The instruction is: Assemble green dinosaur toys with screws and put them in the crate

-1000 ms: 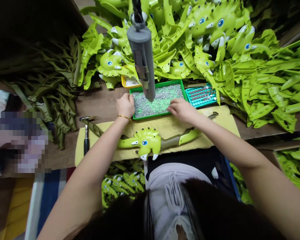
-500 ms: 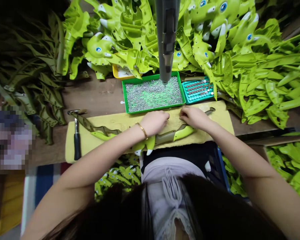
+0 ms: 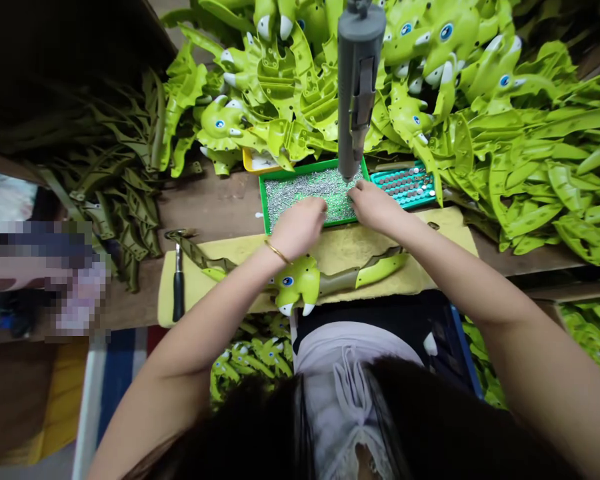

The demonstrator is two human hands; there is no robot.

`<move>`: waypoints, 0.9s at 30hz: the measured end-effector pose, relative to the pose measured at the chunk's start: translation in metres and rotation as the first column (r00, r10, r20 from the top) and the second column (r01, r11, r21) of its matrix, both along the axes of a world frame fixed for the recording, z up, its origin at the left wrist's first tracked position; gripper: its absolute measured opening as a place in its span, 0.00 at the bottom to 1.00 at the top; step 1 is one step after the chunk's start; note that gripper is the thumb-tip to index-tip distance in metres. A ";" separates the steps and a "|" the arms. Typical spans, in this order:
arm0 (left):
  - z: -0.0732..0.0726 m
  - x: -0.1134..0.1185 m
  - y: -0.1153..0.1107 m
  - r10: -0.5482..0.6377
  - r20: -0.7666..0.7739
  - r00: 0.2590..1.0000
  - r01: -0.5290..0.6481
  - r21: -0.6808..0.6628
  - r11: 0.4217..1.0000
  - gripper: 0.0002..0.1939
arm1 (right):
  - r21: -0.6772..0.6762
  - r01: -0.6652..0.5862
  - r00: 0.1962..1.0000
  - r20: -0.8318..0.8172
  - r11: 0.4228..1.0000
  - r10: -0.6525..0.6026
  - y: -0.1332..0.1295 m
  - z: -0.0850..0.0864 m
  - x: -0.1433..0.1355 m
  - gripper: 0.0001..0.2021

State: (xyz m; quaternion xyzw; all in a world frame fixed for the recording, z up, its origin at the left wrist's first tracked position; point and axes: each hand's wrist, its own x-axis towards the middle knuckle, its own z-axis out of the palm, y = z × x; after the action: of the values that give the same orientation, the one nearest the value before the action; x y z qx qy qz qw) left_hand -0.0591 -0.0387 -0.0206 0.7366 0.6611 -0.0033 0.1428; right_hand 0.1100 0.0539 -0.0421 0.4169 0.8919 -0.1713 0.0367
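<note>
My left hand point(image 3: 300, 225), a bracelet on its wrist, is over the front of a green tray point(image 3: 263, 207) filled with small metal screws point(image 3: 290, 190). Its fingers are curled together, and anything in them is hidden. My right hand point(image 3: 375, 205) reaches over the tray's right part with fingers pinched, just below the tip of a hanging grey electric screwdriver point(image 3: 355, 93); I cannot make out what they hold. Nearer to me, a green and brown toy dinosaur point(image 3: 300, 280) with a blue eye lies on a yellow cloth point(image 3: 250, 250), partly behind my left forearm.
A teal tray point(image 3: 405, 187) of small round pieces stands right of the screws. A hammer point(image 3: 179, 287) lies at the cloth's left end. Bright green toy shells point(image 3: 520, 147) are heaped behind and right, darker olive parts point(image 3: 115, 173) at left. Another person's sleeve is blurred at far left.
Both hands have moved from above the toy on the cloth, away from me to the screw tray. The toy's head now shows more. The whole view has shifted slightly.
</note>
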 end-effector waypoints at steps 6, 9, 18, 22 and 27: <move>-0.021 -0.069 -0.005 0.428 -0.055 0.902 -0.417 0.151 0.896 0.18 | -0.122 0.023 0.998 -0.047 0.992 -0.029 -0.007 -0.006 -0.046 0.16; -0.040 -0.076 -0.004 0.478 0.023 0.878 -0.474 0.170 0.864 0.21 | -0.146 -0.090 0.988 -0.140 0.985 0.069 -0.019 -0.009 -0.073 0.10; -0.066 -0.079 -0.006 0.426 0.309 0.850 -0.507 0.258 0.823 0.15 | -0.007 -0.040 0.999 -0.026 0.999 0.040 0.007 0.001 -0.002 0.13; -0.069 -0.078 -0.005 0.398 0.329 0.857 -0.491 0.284 0.823 0.18 | -0.005 -0.122 0.992 0.013 0.993 0.122 -0.023 -0.004 -0.014 0.27; -0.067 -0.080 -0.008 0.405 0.277 0.871 -0.474 0.263 0.840 0.20 | -0.062 -0.325 0.942 -0.110 0.944 0.317 -0.054 -0.015 -0.063 0.29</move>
State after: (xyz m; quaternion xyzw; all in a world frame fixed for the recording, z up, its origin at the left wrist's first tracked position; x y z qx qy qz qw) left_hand -0.1392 -0.0466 -0.0872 0.5735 0.7855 0.2159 0.0863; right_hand 0.0466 0.0000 -0.0570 0.2553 0.9411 -0.2185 0.0368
